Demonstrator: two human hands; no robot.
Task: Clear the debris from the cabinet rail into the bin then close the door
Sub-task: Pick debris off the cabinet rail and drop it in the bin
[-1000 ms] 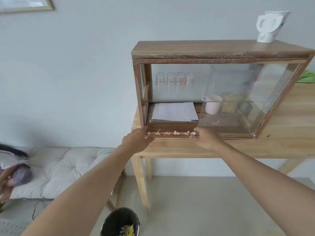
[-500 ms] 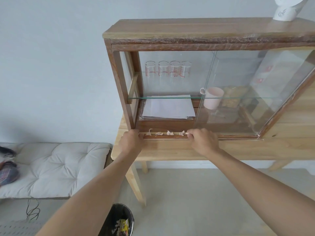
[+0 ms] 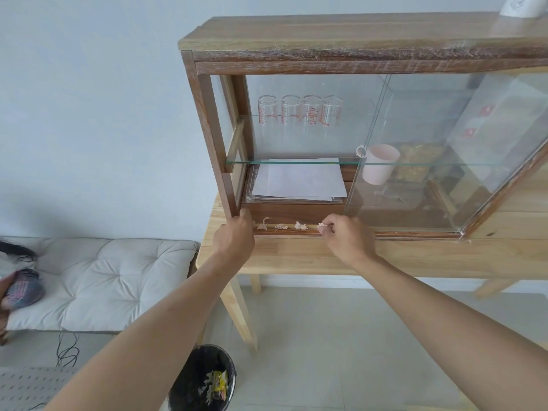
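- The right hand [image 3: 348, 240] has thumb and forefinger pinched on a pale scrap [image 3: 322, 226] at the right end of the debris row, just in front of the door's free edge.
- The left hand [image 3: 235, 237] curls over the rail's left end, at the foot of the cabinet's corner post; whether its fingers grip anything cannot be told, as they are hidden behind the hand.
- Between the two hands the rail [image 3: 284, 231] carries three more scraps [image 3: 281, 226], spaced along the groove.
- The glass door [image 3: 415, 149] stands slid to the right, leaving the left half of the cabinet [image 3: 326, 31] open.
- Inside the open half, papers [image 3: 299, 180] lie on the floor of the cabinet under a glass shelf [image 3: 296, 162]; four printed glasses [image 3: 299, 114] stand at the back above it.
- Behind the door sits a pink mug [image 3: 379, 164].
- The cabinet rests on a wooden table [image 3: 415, 256].
- The bin [image 3: 201, 378], black and holding some litter, stands on the floor below the left forearm.
- A cushioned bench [image 3: 100, 280] lies to the left, against the wall.
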